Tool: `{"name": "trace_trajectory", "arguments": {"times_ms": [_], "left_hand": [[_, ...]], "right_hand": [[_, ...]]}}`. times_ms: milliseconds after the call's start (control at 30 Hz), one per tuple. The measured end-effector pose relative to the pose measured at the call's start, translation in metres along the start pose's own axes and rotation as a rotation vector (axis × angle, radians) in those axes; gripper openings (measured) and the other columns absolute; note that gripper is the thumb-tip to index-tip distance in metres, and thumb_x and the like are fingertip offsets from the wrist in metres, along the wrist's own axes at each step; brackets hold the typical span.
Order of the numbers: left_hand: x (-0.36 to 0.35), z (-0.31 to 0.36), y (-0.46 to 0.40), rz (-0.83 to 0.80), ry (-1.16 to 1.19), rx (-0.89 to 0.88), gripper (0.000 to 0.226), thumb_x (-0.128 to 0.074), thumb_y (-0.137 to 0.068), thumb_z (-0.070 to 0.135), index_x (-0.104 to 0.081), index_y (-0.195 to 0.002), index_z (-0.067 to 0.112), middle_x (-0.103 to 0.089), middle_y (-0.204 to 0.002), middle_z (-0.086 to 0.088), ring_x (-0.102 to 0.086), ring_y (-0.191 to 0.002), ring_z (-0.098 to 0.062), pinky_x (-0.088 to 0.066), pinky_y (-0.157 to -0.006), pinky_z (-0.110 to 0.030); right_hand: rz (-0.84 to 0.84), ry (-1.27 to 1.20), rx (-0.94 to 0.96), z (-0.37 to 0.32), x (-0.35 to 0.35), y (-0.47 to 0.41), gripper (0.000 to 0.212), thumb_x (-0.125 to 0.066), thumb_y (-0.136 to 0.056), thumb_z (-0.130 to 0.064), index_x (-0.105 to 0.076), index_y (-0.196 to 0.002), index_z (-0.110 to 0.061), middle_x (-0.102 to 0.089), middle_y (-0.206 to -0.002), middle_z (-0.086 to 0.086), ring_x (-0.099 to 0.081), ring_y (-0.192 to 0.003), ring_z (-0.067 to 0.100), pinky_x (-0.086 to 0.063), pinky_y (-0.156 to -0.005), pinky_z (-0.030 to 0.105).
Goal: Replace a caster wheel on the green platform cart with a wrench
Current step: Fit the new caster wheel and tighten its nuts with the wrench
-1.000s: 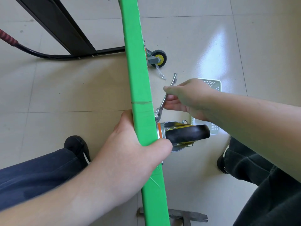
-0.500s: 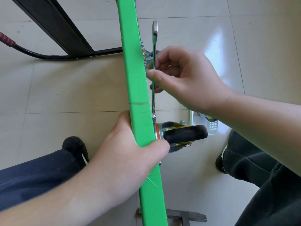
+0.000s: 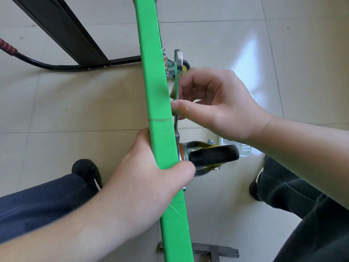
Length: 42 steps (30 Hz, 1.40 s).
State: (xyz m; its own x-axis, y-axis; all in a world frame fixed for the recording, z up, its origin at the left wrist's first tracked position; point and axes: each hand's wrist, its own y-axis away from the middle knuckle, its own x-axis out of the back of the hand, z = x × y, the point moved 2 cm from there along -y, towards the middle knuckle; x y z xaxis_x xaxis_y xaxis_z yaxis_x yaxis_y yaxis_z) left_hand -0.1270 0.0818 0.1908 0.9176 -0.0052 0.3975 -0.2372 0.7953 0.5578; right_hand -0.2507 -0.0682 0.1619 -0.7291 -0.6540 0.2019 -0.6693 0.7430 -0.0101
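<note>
Now the wrench [image 3: 177, 87] stands pinched in the right hand [image 3: 217, 104], above the left hand [image 3: 151, 178].

- Wrench [image 3: 178, 59]: bright polished metal.
- Cart deck edge [image 3: 156, 95]: smooth green finish, scratched at the near end.
- Caster wheel [image 3: 214, 155]: matt black rubber tread, shiny metal fork.
- Floor tiles [image 3: 236, 44]: glossy.
</note>
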Motion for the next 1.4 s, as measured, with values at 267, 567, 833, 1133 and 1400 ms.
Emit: {"name": "trace_trajectory", "arguments": {"times_ms": [267,567,833,1133,1400], "left_hand": [[-0.001,0.0,0.0,-0.005,-0.008,-0.002,0.046,-0.076,-0.082,0.035,-0.054,-0.123,0.037,-0.069,-0.107,0.013,-0.065,-0.092,-0.002,-0.043,-0.058,-0.007],[0.003,0.004,-0.001,-0.041,0.03,0.062,0.036,-0.071,-0.077,0.038,-0.057,-0.11,0.041,-0.071,-0.098,0.013,-0.066,-0.081,0.003,-0.048,-0.058,-0.016],[0.002,0.005,-0.001,-0.028,0.028,0.082,0.036,-0.069,-0.073,0.038,-0.058,-0.107,0.038,-0.072,-0.094,0.012,-0.064,-0.081,0.005,-0.045,-0.056,-0.006],[0.003,0.007,-0.001,-0.047,0.016,0.08,0.034,-0.069,-0.077,0.04,-0.056,-0.109,0.041,-0.071,-0.097,0.013,-0.066,-0.08,0.001,-0.048,-0.063,-0.023],[0.0,0.001,0.0,-0.01,0.015,0.053,0.042,-0.074,-0.078,0.037,-0.057,-0.116,0.039,-0.071,-0.099,0.015,-0.066,-0.085,0.0,-0.043,-0.057,-0.002]], "right_hand": [[-0.101,0.016,0.045,-0.009,0.006,0.008,0.025,-0.067,-0.088,-0.011,-0.065,-0.096,0.013,-0.065,-0.092,0.031,-0.066,-0.083,0.046,-0.057,-0.07,0.059],[-0.127,0.08,0.041,-0.01,0.006,0.012,0.029,-0.067,-0.087,-0.012,-0.065,-0.101,0.013,-0.067,-0.094,0.028,-0.068,-0.083,0.042,-0.06,-0.073,0.055],[-0.107,0.1,0.058,-0.01,0.003,0.01,0.026,-0.068,-0.091,-0.018,-0.066,-0.098,0.007,-0.067,-0.091,0.023,-0.07,-0.084,0.039,-0.06,-0.072,0.054],[-0.148,0.135,0.077,-0.013,0.012,0.009,0.027,-0.071,-0.087,-0.014,-0.069,-0.095,0.012,-0.071,-0.085,0.027,-0.071,-0.075,0.042,-0.059,-0.072,0.057],[-0.144,0.112,0.069,-0.008,0.01,0.01,0.027,-0.073,-0.089,-0.016,-0.07,-0.098,0.009,-0.074,-0.088,0.024,-0.073,-0.079,0.039,-0.061,-0.074,0.053]]}}
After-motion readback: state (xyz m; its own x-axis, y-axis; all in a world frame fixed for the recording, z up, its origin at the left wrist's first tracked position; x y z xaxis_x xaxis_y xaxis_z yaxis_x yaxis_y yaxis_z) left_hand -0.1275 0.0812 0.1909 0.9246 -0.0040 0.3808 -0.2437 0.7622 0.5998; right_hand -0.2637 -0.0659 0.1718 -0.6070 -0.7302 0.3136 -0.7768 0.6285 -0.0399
